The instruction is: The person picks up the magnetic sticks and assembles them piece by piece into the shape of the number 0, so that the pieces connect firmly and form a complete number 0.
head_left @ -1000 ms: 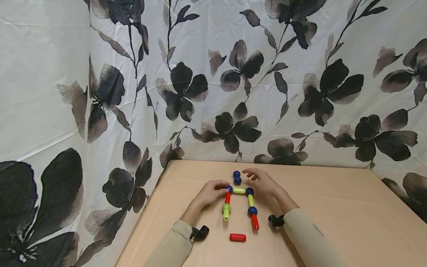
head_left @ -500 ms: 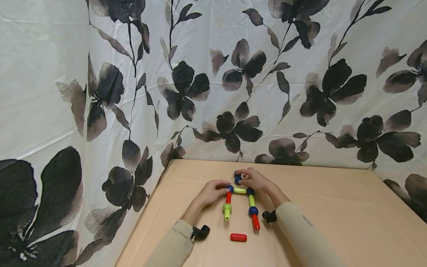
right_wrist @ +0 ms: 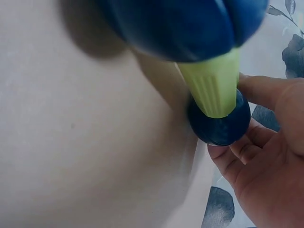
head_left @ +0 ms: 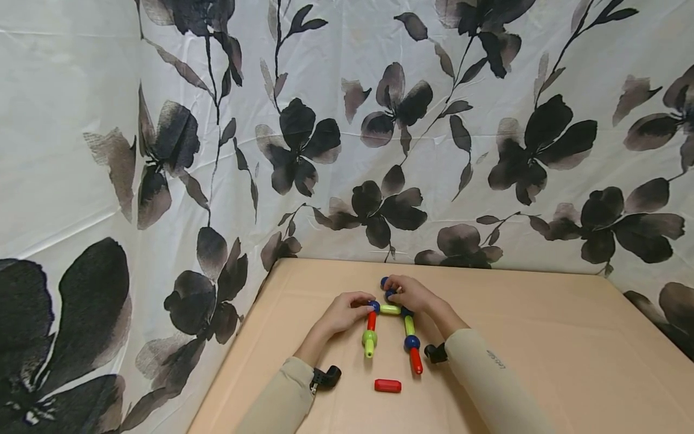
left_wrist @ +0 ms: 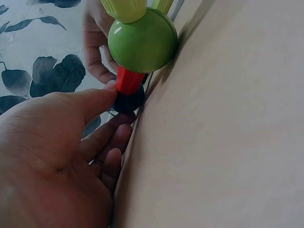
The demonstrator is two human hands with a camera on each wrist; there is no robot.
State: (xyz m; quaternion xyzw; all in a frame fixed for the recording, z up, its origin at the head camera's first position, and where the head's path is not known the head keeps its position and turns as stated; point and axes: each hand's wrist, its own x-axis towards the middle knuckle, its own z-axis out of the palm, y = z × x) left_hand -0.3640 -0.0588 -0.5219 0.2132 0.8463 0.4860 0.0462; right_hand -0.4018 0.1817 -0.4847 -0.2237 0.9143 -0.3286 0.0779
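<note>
An angular arch of toy building rods and balls lies on the table. My left hand (head_left: 343,313) pinches the blue ball (head_left: 374,307) at its far left corner, where a red rod (head_left: 371,321) and a yellow-green rod (head_left: 390,310) meet. The red rod leads to a green ball (left_wrist: 142,40) with another yellow-green rod. Beyond the arch, my right hand (head_left: 416,298) pinches a loose blue ball (head_left: 390,295), partly covered by the fingers. A second loose blue ball (head_left: 385,283) sits just behind. The corner blue ball (right_wrist: 219,121) overlaps the right fingers in the right wrist view.
The arch's right side runs toward me through a blue ball (head_left: 412,343) to a red rod (head_left: 415,361). Another red rod (head_left: 387,386) lies alone nearer me. A flower-printed cloth (head_left: 347,157) hangs behind the table (head_left: 542,337).
My right hand has moved left to the two loose blue balls and taken hold of the nearer one, which has shifted slightly toward the arch. The left hand keeps its grip in place.
</note>
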